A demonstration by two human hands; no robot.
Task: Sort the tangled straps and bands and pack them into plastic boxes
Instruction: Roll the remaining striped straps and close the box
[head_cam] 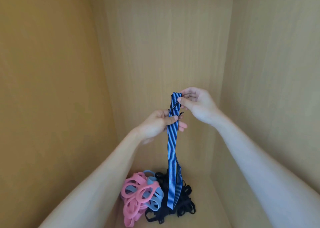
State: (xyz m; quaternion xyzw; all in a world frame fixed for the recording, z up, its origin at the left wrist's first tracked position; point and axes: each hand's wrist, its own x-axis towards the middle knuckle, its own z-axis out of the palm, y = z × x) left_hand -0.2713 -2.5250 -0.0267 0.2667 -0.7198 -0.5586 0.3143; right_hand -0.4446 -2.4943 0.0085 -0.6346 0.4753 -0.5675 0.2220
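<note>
A blue strap with black stripes (172, 151) hangs upright in front of me, with black metal hooks near its top. My right hand (195, 103) pinches the strap's top end between thumb and fingers. My left hand (161, 123) grips the strap just below the hooks, thumb across its front. The strap's lower end rests on a tangled pile below: pink bands (136, 196), light blue bands (155, 198) and thin black straps (183, 203).
Wooden panels surround the space: a left wall (52, 89), a back wall (164, 45) and a right wall (277, 71). The pile lies on the wooden floor (207, 201) near the back corner. No plastic box is in view.
</note>
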